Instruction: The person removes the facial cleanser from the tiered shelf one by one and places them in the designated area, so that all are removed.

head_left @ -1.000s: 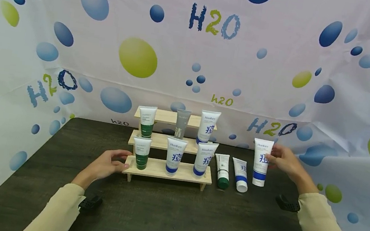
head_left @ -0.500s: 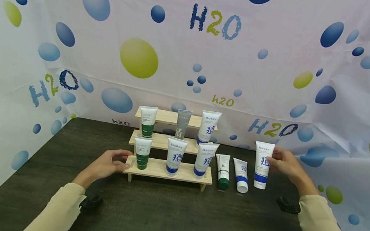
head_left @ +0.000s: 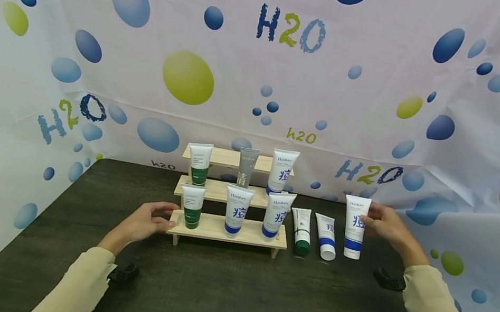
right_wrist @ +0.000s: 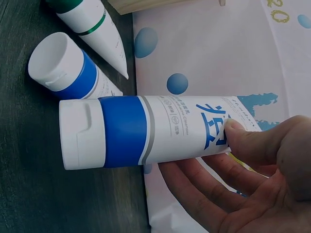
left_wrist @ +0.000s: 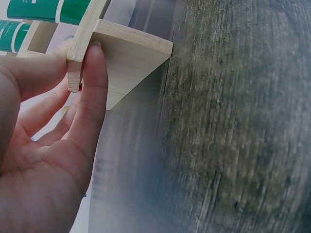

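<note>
My left hand pinches the left end of the lowest board of a three-tier wooden display rack. In the left wrist view, the thumb lies on one face of the board and a finger on the other. On the right, my right hand holds a white-and-blue tube between thumb and fingers, cap down, nearly upright. Whether its cap touches the table cannot be told. Beside it lie a smaller white-and-blue tube and a white-and-green tube, both on the table.
On the rack stand two white-and-green tubes, a grey tube and several white-and-blue tubes. A dark wooden table lies beneath everything. Behind it hangs a white sheet with coloured bubbles.
The right hand and its tube have come down a little in the head view. My left hand stays on the rack, which has not moved.
</note>
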`<state>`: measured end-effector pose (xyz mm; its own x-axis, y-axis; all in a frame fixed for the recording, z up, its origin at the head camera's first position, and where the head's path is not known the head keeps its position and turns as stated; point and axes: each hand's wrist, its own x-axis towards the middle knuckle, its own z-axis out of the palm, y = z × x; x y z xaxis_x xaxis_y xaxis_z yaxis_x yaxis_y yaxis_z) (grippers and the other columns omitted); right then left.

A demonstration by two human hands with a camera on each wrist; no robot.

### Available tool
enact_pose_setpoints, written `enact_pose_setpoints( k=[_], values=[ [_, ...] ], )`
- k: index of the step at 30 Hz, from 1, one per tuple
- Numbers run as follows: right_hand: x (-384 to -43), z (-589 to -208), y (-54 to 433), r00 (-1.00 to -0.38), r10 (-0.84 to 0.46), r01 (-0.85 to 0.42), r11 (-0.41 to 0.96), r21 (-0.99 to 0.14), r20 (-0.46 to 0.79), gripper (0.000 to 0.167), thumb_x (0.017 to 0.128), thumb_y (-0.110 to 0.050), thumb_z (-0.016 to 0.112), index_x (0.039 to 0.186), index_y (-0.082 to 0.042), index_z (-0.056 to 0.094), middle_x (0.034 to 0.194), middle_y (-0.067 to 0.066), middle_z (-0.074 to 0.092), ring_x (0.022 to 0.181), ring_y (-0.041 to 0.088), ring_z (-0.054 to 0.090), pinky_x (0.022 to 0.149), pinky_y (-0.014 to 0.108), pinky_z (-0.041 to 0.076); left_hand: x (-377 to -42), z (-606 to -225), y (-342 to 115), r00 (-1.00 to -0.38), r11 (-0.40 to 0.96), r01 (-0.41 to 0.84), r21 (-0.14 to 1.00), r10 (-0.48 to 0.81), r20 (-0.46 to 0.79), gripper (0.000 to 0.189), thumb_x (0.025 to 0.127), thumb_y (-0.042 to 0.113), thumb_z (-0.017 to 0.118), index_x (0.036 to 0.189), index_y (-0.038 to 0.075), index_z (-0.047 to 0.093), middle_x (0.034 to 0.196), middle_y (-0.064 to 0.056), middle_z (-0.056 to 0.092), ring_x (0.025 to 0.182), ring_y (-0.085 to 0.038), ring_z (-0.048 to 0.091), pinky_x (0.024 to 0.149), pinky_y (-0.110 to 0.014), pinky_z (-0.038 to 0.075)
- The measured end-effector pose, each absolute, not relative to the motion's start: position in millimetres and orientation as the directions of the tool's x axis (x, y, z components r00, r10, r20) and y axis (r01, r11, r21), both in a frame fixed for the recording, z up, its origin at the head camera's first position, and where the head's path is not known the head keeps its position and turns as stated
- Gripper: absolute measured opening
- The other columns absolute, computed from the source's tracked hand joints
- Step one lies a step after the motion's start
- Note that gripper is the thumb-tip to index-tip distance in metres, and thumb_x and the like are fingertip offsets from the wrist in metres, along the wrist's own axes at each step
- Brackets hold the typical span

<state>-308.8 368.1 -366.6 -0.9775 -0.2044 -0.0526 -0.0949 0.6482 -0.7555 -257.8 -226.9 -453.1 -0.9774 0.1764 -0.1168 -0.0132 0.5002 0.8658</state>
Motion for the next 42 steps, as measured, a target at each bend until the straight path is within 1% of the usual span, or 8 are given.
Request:
enact_pose_setpoints(
  k=[2,10,18,24,31,33,37,42],
  values=[
    [-309,-369,369,-0.977,-0.205,-0.092,0.645,-0.758,-0.056,0.052,0.108,-0.010,0.051,0.148,0.018,0.033,0.135,0.042,0.052,0.117,0.047,0.064,0.095,0.060,0.057,-258,-453,-227,-0.977,0.498,-0.014,0.867,0.176,-0.117,0.057,0.098,0.019,0.072,0.149,0.003,0.050,0.149,-0.027,0.052,0.122,-0.035,0.067,0.095,-0.045,0.059],
    [-310,-377,375,-0.976,-0.204,-0.070,0.640,-0.765,-0.081,0.053,0.107,-0.010,0.053,0.146,0.019,0.033,0.134,0.043,0.053,0.113,0.044,0.067,0.093,0.058,0.058,-258,-454,-227,-0.978,0.500,-0.011,0.866,0.176,-0.114,0.057,0.098,0.019,0.072,0.149,0.003,0.050,0.149,-0.028,0.051,0.121,-0.035,0.068,0.095,-0.045,0.059],
    [-311,-384,378,-0.974,-0.179,-0.018,0.670,-0.742,-0.138,0.056,0.108,-0.012,0.052,0.147,0.021,0.030,0.135,0.043,0.052,0.115,0.047,0.065,0.095,0.057,0.058,-257,-454,-227,-0.978,0.497,0.001,0.868,0.180,-0.102,0.057,0.098,0.018,0.072,0.149,0.002,0.051,0.148,-0.028,0.052,0.119,-0.033,0.069,0.094,-0.044,0.059],
    [-315,-392,383,-0.971,-0.181,-0.007,0.676,-0.737,-0.157,0.055,0.108,-0.011,0.052,0.145,0.023,0.030,0.132,0.043,0.053,0.113,0.044,0.066,0.092,0.054,0.059,-257,-454,-227,-0.978,0.494,-0.002,0.869,0.181,-0.105,0.057,0.098,0.019,0.072,0.149,0.003,0.050,0.148,-0.027,0.052,0.120,-0.033,0.068,0.094,-0.044,0.059],
    [-317,-398,385,-0.975,-0.154,0.012,0.678,-0.735,-0.159,0.052,0.108,-0.010,0.051,0.142,0.025,0.032,0.130,0.044,0.054,0.106,0.036,0.069,0.090,0.054,0.060,-258,-455,-228,-0.977,0.487,0.004,0.873,0.187,-0.100,0.058,0.098,0.018,0.072,0.149,0.002,0.050,0.149,-0.028,0.051,0.121,-0.034,0.068,0.093,-0.043,0.059],
    [-318,-401,384,-0.980,-0.132,0.020,0.681,-0.732,-0.149,0.055,0.108,-0.010,0.051,0.143,0.026,0.030,0.132,0.045,0.053,0.105,0.037,0.069,0.089,0.054,0.060,-259,-456,-229,-0.977,0.486,0.011,0.874,0.191,-0.094,0.058,0.098,0.018,0.071,0.149,0.002,0.050,0.149,-0.028,0.050,0.122,-0.035,0.067,0.094,-0.043,0.059],
    [-320,-408,384,-0.989,-0.071,0.044,0.686,-0.726,-0.127,0.059,0.108,-0.012,0.052,0.145,0.026,0.026,0.136,0.048,0.048,0.108,0.046,0.068,0.089,0.053,0.060,-259,-457,-229,-0.977,0.493,0.023,0.870,0.195,-0.085,0.058,0.098,0.018,0.071,0.149,0.001,0.049,0.150,-0.029,0.050,0.124,-0.038,0.066,0.095,-0.045,0.059],
    [-322,-415,383,-0.994,-0.005,0.078,0.677,-0.732,-0.110,0.058,0.107,-0.012,0.052,0.145,0.023,0.027,0.136,0.049,0.046,0.111,0.051,0.065,0.088,0.054,0.061,-259,-455,-229,-0.979,0.504,0.020,0.863,0.185,-0.085,0.057,0.098,0.018,0.071,0.149,0.002,0.051,0.150,-0.028,0.051,0.124,-0.038,0.066,0.096,-0.045,0.058]
  ],
)
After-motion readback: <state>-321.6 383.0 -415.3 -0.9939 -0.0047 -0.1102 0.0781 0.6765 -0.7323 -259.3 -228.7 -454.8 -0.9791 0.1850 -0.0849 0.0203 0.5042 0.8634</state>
